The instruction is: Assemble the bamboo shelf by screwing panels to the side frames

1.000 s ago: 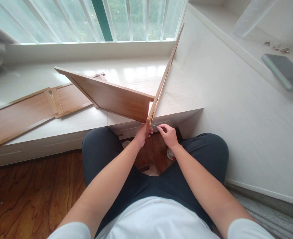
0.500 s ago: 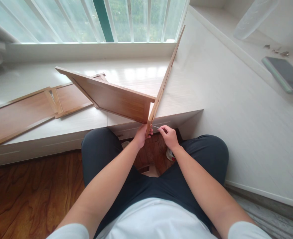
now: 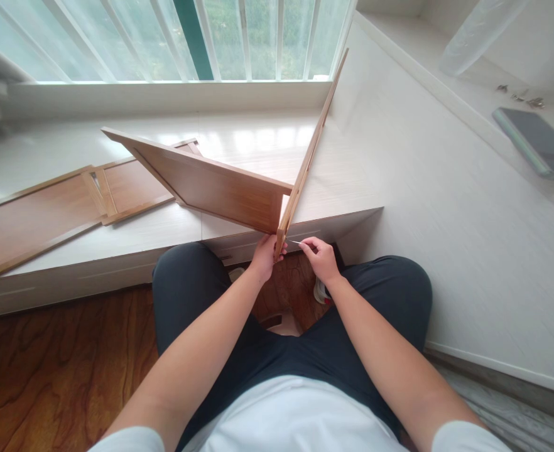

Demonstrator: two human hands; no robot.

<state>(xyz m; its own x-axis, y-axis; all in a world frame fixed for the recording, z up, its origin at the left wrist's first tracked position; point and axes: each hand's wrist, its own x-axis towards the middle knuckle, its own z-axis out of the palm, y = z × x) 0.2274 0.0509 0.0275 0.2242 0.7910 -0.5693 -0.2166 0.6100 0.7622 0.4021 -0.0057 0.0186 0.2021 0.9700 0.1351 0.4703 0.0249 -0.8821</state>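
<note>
Panels of brown wood meet in a corner just above the person's knees — one wide panel (image 3: 211, 185) stands on its long edge, slanting off to the left, and a thin upright panel (image 3: 308, 157) runs away to the right toward the window. The left hand (image 3: 265, 256) has its grip closed on the bottom end of the thin panel, right at the joint, thumb on the near face. The right hand (image 3: 321, 257) sits just beside it, fingers pinched narrow on a small metal pin or tool (image 3: 296, 242) whose tip points at the joint; whether the tip touches the wood cannot be told. Both panels rest on the low white table (image 3: 258, 141) under the window, the held corner overhanging its front edge. A flat slatted wooden piece (image 3: 46, 210) lies further left on the same table. Barred window (image 3: 164, 37) behind; white cabinet side to the right, and on its top a phone-like slab (image 3: 536, 141) and a few small metal bits (image 3: 522, 95). Dark wood floor (image 3: 46, 370) below — person seated, dark trousers, white shirt.
</note>
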